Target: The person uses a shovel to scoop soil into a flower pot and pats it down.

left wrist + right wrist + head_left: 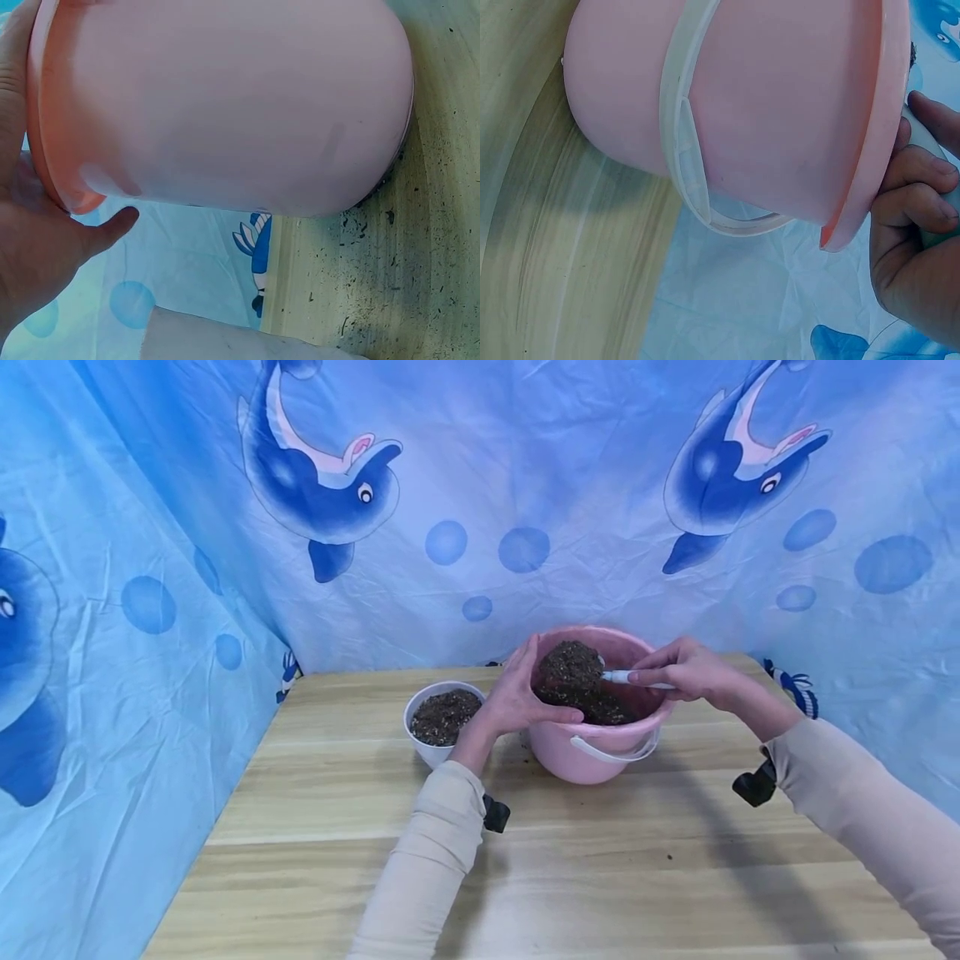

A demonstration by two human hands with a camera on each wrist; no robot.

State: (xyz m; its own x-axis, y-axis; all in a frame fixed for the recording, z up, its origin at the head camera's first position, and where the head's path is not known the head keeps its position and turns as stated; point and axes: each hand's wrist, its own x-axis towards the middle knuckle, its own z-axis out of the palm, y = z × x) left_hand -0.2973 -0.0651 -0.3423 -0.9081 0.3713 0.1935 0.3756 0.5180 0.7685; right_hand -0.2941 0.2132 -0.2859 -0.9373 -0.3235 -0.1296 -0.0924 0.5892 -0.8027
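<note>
A pink bucket (577, 764) stands on the table, with dark soil (600, 703) inside. My left hand (517, 693) rests on its left rim, thumb lying along the near rim and fingers extended toward the back. In the left wrist view one finger sticks out beside the bucket wall. My right hand (686, 670) grips the pale handle of a small trowel (618, 677) over the bucket's right side. Heaped soil (572, 664) covers the trowel's blade, which is mostly hidden. Left of the bucket is a white pot (431, 753) filled with soil (446, 717).
The bucket's white carrying handle (618, 754) hangs down in front. Soil crumbs (390, 277) lie scattered on the wooden table (600, 877) by the bucket's base. A blue curtain (487, 460) with dolphins hangs behind and along both sides.
</note>
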